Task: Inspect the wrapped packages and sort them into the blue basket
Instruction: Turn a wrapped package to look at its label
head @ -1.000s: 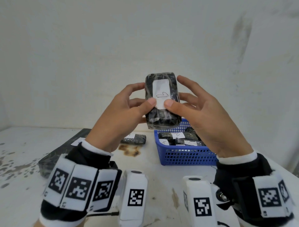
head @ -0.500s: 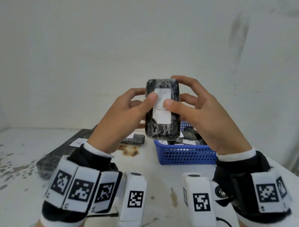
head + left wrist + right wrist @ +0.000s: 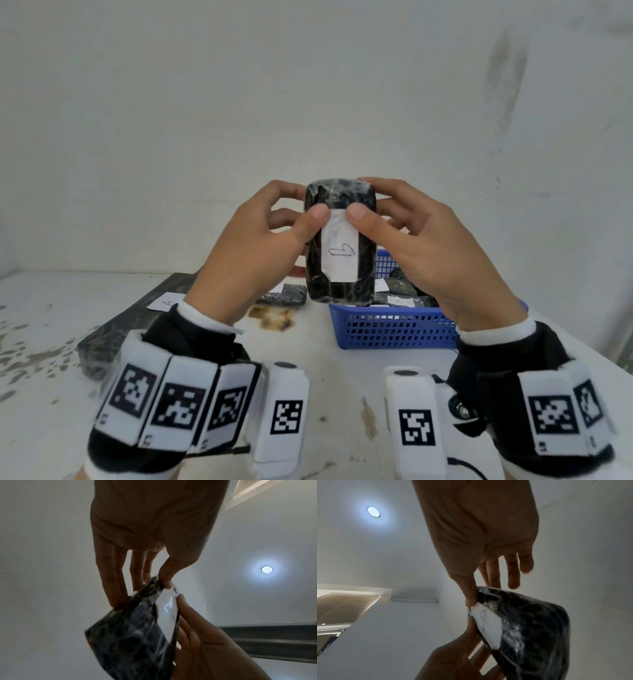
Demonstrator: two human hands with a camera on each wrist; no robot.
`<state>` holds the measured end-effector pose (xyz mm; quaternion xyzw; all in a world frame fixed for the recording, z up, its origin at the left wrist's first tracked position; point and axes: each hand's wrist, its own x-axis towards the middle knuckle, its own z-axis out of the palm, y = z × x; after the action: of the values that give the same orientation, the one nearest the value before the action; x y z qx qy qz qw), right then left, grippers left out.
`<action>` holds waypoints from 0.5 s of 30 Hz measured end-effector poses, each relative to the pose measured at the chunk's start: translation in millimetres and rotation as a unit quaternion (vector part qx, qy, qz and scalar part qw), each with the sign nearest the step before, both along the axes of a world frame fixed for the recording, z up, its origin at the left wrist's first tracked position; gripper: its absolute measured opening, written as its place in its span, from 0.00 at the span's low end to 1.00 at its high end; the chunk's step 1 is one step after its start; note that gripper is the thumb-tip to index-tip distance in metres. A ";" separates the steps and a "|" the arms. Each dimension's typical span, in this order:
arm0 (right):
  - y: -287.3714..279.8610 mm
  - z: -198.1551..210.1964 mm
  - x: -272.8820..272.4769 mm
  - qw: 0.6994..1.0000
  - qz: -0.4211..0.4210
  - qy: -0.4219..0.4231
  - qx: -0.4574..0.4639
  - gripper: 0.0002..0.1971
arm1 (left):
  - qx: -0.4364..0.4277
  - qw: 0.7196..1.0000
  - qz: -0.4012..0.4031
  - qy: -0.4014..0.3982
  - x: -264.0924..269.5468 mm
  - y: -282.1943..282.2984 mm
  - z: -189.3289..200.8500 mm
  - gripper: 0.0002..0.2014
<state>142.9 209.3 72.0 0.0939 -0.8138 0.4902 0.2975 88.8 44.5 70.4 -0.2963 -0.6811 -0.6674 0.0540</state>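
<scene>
Inspection step: keep the wrapped package (image 3: 340,241) upright with its white label (image 3: 339,251) facing the viewer, and rotate it slowly so the film does not slip. The left hand (image 3: 255,245) and right hand (image 3: 423,246) both pinch it, thumbs on the label's top corners, fingers behind. It hangs between them, above the blue basket (image 3: 394,330) at 5 o'clock.
</scene>
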 end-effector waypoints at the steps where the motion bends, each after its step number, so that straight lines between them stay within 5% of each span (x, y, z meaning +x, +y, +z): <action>1: -0.7 0.4 1.0 1.000 -0.007 -0.001 0.007 0.21 | -0.001 1.000 0.001 0.000 0.0 -0.1 -0.3 0.10; 15: -1.3 3.3 6.5 0.995 0.046 -0.042 -0.080 0.11 | -0.024 1.000 -0.008 0.013 5.8 0.4 2.1 0.12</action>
<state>149.4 208.0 75.3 0.0863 -0.7785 0.5704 0.2472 94.6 44.8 72.6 -0.3113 -0.6941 -0.6472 0.0502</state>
